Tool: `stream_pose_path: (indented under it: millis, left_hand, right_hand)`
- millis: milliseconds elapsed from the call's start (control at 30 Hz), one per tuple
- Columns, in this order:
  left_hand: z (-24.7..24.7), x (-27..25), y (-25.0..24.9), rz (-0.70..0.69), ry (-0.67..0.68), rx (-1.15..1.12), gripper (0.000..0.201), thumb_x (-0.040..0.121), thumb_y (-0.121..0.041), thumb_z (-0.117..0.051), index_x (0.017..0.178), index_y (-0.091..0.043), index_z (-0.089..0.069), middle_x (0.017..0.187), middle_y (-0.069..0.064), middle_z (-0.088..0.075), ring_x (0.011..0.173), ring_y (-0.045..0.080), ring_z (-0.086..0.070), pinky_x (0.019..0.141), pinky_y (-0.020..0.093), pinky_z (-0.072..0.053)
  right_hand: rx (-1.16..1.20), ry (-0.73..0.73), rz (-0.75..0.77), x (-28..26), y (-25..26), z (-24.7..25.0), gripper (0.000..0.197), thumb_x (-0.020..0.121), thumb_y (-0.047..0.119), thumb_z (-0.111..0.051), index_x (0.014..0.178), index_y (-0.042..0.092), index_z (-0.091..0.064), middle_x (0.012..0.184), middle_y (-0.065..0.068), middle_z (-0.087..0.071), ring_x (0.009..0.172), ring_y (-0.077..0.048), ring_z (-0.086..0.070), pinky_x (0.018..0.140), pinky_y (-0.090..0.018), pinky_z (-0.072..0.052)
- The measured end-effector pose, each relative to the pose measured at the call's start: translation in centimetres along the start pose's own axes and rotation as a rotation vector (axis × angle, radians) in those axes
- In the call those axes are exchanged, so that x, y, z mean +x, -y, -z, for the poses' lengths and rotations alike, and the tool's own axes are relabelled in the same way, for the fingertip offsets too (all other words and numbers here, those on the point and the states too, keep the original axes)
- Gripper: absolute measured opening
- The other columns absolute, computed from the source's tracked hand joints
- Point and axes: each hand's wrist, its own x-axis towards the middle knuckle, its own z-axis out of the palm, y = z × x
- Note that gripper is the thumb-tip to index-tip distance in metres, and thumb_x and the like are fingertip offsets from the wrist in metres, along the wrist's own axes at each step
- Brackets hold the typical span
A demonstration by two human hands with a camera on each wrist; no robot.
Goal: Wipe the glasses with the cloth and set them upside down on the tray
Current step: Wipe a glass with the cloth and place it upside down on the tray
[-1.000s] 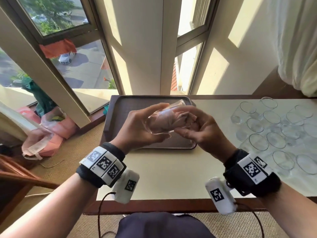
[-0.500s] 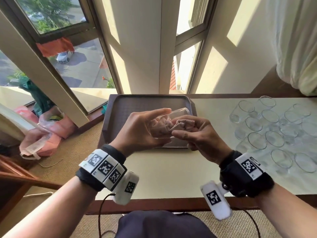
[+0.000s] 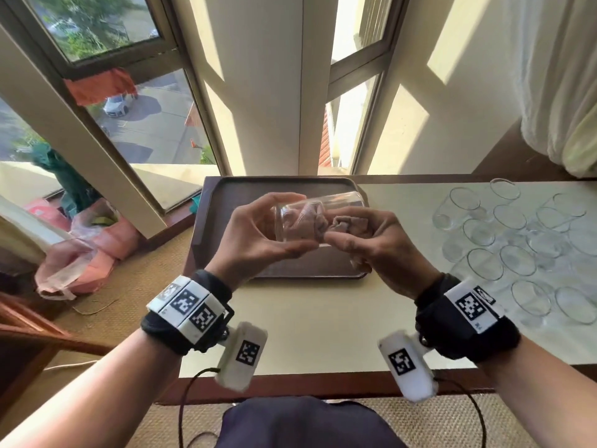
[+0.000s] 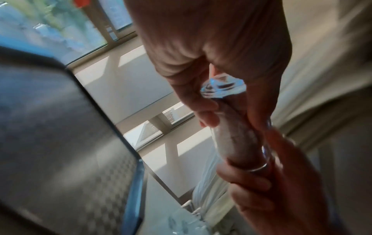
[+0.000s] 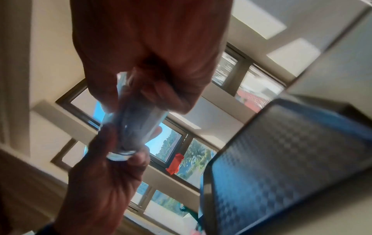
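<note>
My left hand (image 3: 258,234) grips a clear glass (image 3: 310,218) on its side above the dark tray (image 3: 226,195), thumb under it and fingers over its base. A pinkish cloth (image 3: 342,223) is stuffed into the glass, and my right hand (image 3: 371,244) pinches the bunch at its mouth. In the left wrist view the glass (image 4: 237,136) runs from my left hand (image 4: 211,79) to my right hand (image 4: 271,182). The right wrist view has the glass (image 5: 130,127) between my right hand (image 5: 161,71) and left hand (image 5: 104,171). Nothing stands on the tray.
Several clear glasses (image 3: 517,250) stand upright in a cluster on the right half of the pale table (image 3: 323,318). Windows and a wall pillar rise behind the tray. Pink bags (image 3: 80,253) lie on the floor at the left. A curtain (image 3: 562,76) hangs at the far right.
The glass has turned in my left hand and the cloth sits further out at its mouth. Both hands stay above the tray.
</note>
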Motion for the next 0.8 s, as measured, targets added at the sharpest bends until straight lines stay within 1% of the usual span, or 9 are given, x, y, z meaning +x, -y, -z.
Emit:
stream_pose_path:
  millis: [167,233,300,367,433,567,667,733,800]
  left_hand:
    - [0.4,0.2,1.0,-0.405,-0.012,0.516,0.07,0.072,-0.041,-0.084,0.13,-0.014,-0.057,0.119,0.003,-0.068,0.1,0.015,-0.073,0.077,0.03,-0.063]
    - [0.1,0.4,0.8,-0.264,0.007,0.298,0.07,0.071,-0.034,-0.085,0.131,-0.018,-0.054,0.125,0.003,-0.067,0.103,0.016,-0.072,0.078,0.032,-0.063]
    - [-0.3,0.5,0.3,0.007,0.056,-0.072,0.077,0.066,-0.032,-0.089,0.134,-0.02,-0.053,0.126,0.007,-0.066,0.101,0.019,-0.072,0.075,0.031,-0.061]
    - [-0.4,0.6,0.1,0.23,0.043,-0.322,0.083,0.057,-0.044,-0.093,0.129,-0.021,-0.059,0.118,0.007,-0.071,0.092,0.019,-0.072,0.068,0.027,-0.06]
    - [-0.3,0.7,0.2,0.294,0.024,-0.411,0.083,0.051,-0.046,-0.096,0.122,-0.016,-0.065,0.107,0.009,-0.074,0.085,0.02,-0.071,0.065,0.025,-0.06]
    - [-0.1,0.4,-0.1,0.136,-0.004,-0.215,0.075,0.06,-0.038,-0.092,0.126,-0.017,-0.064,0.117,0.009,-0.072,0.098,0.025,-0.073,0.074,0.032,-0.062]
    - [0.2,0.8,0.0,-0.147,-0.018,0.118,0.071,0.069,-0.026,-0.087,0.131,-0.01,-0.058,0.123,0.006,-0.068,0.106,0.02,-0.071,0.084,0.032,-0.061]
    - [0.4,1.0,0.6,-0.391,-0.031,0.408,0.067,0.073,-0.03,-0.085,0.129,-0.008,-0.057,0.125,0.009,-0.065,0.106,0.016,-0.067,0.088,0.025,-0.057]
    - [0.5,0.8,1.3,-0.397,-0.041,0.435,0.072,0.073,-0.03,-0.085,0.133,-0.01,-0.053,0.129,0.011,-0.063,0.112,0.017,-0.065,0.091,0.025,-0.056]
  right_hand:
    - [0.133,-0.001,-0.087,-0.2,-0.5,0.4,0.02,0.08,0.004,-0.073,0.098,0.011,-0.074,0.064,0.007,-0.06,0.047,-0.008,-0.04,0.039,-0.021,-0.037]
    - [0.052,-0.062,0.005,0.3,0.0,0.2,0.026,0.076,0.004,-0.077,0.101,0.008,-0.072,0.067,0.006,-0.066,0.049,-0.011,-0.049,0.043,-0.022,-0.044]
    - [-0.073,-0.083,0.164,0.8,0.3,0.1,0.032,0.072,0.004,-0.081,0.103,0.007,-0.07,0.084,-0.003,-0.074,0.07,-0.016,-0.067,0.065,-0.025,-0.057]
    - [-0.253,-0.04,0.32,1.1,0.1,0.3,0.039,0.074,0.005,-0.081,0.11,0.005,-0.067,0.103,-0.015,-0.07,0.097,-0.023,-0.069,0.088,-0.029,-0.056]
    - [-0.327,-0.021,0.383,1.3,0.0,0.9,0.041,0.076,0.014,-0.081,0.112,0.001,-0.066,0.108,-0.017,-0.068,0.103,-0.027,-0.067,0.091,-0.032,-0.055]
    - [-0.262,-0.027,0.305,1.2,0.0,0.6,0.032,0.078,0.016,-0.08,0.106,0.004,-0.068,0.096,-0.013,-0.072,0.087,-0.024,-0.07,0.079,-0.031,-0.058]
    - [-0.01,-0.092,0.092,0.9,0.2,-0.1,0.015,0.081,0.01,-0.07,0.094,0.018,-0.072,0.064,0.007,-0.06,0.047,-0.008,-0.047,0.044,-0.024,-0.04]
    - [0.056,-0.087,0.031,0.6,0.0,-0.2,0.012,0.083,0.013,-0.069,0.09,0.022,-0.074,0.06,0.005,-0.055,0.044,-0.01,-0.035,0.04,-0.027,-0.031]
    - [0.055,-0.087,0.04,0.5,0.2,-0.6,0.009,0.082,0.013,-0.073,0.09,0.017,-0.074,0.061,0.004,-0.058,0.044,-0.011,-0.037,0.04,-0.025,-0.032]
